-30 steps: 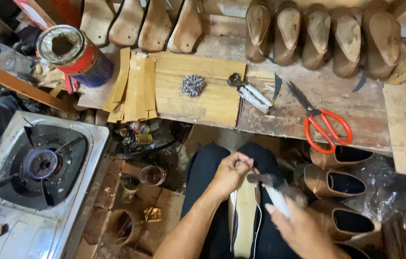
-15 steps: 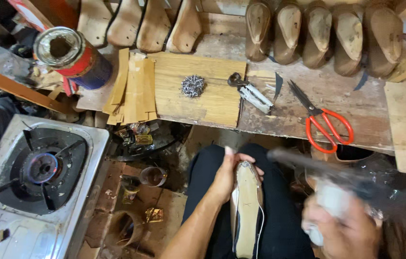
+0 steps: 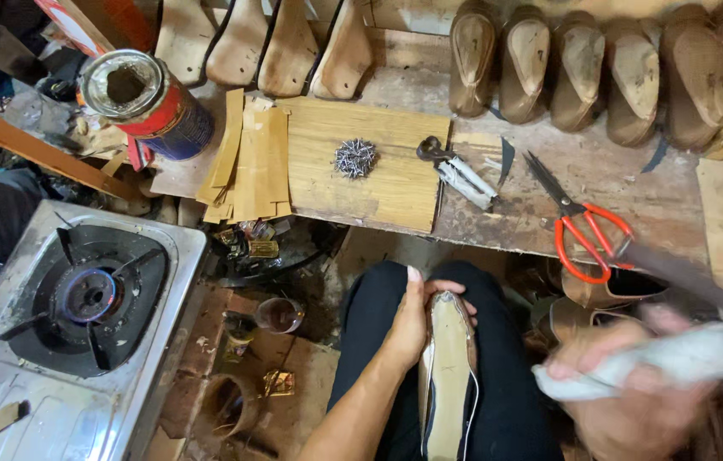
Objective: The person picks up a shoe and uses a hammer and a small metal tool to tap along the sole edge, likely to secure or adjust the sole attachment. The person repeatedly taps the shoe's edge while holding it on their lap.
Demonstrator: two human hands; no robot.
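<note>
A shoe on a last lies sole-up on my lap, toe pointing away from me. My left hand grips its toe end, thumb along the left side. My right hand, blurred by motion, is out to the right of the shoe and closed on a hammer with a pale wrapped handle, its dark head end streaking toward the upper right. A small pile of nails sits on a wooden board on the bench.
Red-handled scissors and pincers lie on the bench, with rows of wooden lasts behind. A tin can stands at the left. A lit gas stove sits beside my left knee. Shoe uppers lie at my right.
My right hand has swung the hammer from above the shoe out to the right and upward. My left hand has shifted up to the shoe's toe. The view has tilted slightly.
</note>
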